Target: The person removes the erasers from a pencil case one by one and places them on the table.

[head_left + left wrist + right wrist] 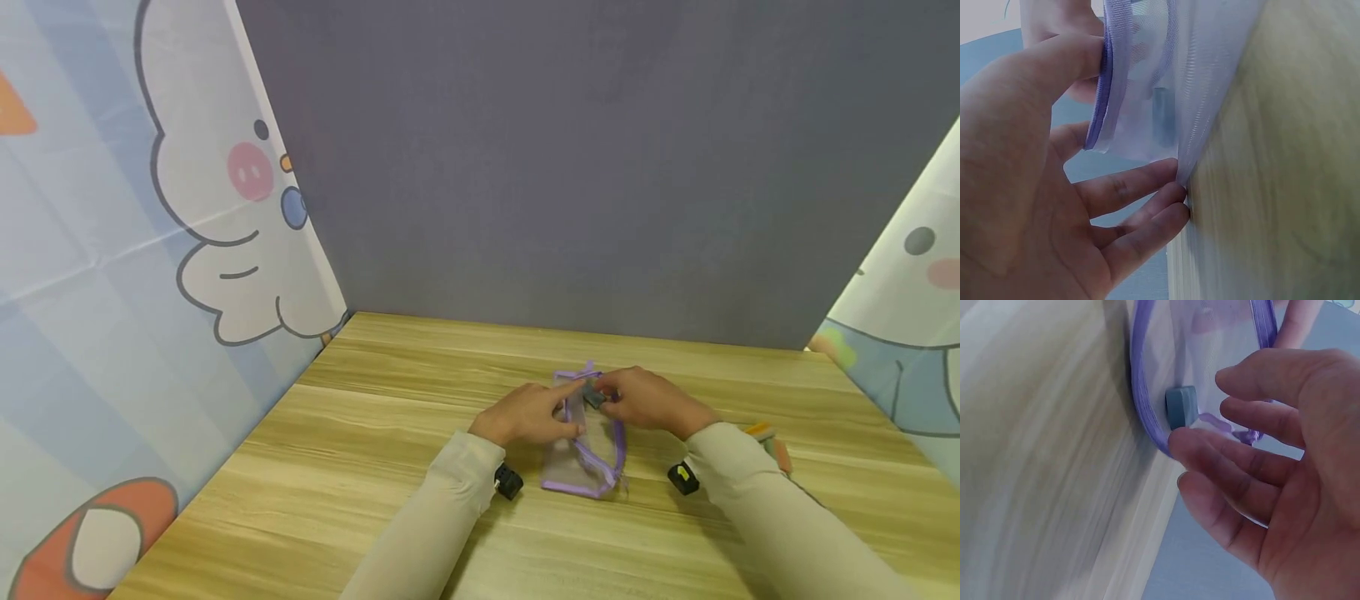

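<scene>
A see-through mesh bag with purple trim lies on the table, its mouth spread apart. My left hand holds the bag's rim near the thumb and index finger, while its other fingertips touch the mesh lower down. A small blue-grey block is inside the bag and shows through the mesh in the left wrist view. My right hand reaches in at the mouth; one fingertip is beside the block's lower end. Thumb and fingers stand apart there, without a visible pinch.
To the right, partly behind the right sleeve, lie several coloured pieces, among them an orange one and a yellow one. A grey panel rises behind the wooden table. Printed cloths hang at both sides.
</scene>
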`<state>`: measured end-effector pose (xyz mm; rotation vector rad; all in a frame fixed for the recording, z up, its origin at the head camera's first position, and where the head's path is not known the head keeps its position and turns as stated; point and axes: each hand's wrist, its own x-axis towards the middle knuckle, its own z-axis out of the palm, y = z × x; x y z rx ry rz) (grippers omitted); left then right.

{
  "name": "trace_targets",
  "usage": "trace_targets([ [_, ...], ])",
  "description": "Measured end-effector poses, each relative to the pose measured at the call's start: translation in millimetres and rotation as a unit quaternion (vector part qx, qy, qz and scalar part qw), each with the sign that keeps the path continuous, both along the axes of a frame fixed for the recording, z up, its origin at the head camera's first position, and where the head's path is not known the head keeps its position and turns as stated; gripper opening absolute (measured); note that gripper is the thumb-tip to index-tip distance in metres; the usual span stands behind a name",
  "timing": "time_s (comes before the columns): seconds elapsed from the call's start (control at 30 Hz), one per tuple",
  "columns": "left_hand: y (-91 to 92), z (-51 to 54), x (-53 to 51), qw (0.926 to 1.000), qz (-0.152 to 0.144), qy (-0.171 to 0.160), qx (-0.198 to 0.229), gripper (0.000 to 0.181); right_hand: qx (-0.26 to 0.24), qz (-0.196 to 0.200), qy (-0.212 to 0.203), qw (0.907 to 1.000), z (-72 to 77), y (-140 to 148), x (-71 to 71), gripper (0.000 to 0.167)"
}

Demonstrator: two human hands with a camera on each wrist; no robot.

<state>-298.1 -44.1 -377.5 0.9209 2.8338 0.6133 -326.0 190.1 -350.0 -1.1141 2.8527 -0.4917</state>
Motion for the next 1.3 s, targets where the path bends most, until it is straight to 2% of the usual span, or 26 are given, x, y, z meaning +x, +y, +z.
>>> trace_targets([
  [0.27,-0.9,-0.4,-0.2,0.9999,-0.006,0.008,0.003,0.078,0.038,-0.010,0.009,0.9992,-4.1,-5.5,-0.7,0.038],
  [0.53,-2.5,1.1,-3.9,0.9999,-0.004,0.011,0.010,0.079,0.039,0.003,0.004,0.9992,1.0,-8.9,-7.0,0.029],
  [0.67,-2.5,-1.6,-4.3,0.9998,-0.009,0.014,0.007,0.077,0.021,0.018,-0.018,0.9995,-4.0,-6.1,-12.8,0.026],
  [0.83,0.2,-3.5,-4.8,0.9997,-0.015,0.018,-0.008,0.077,0.007,0.005,-0.054,0.9985,-9.2,1.0,-18.0,0.024],
  [1.07,2.3,-2.6,-3.0,0.9993,-0.011,0.030,-0.020,0.080,0.009,-0.006,-0.039,0.9992,-10.9,-0.7,-18.0,0.019],
  [1.3,3.0,-3.5,-1.7,0.9983,-0.006,0.048,-0.032,0.082,0.030,-0.044,-0.005,0.9986,-11.5,-10.2,-15.4,0.007],
])
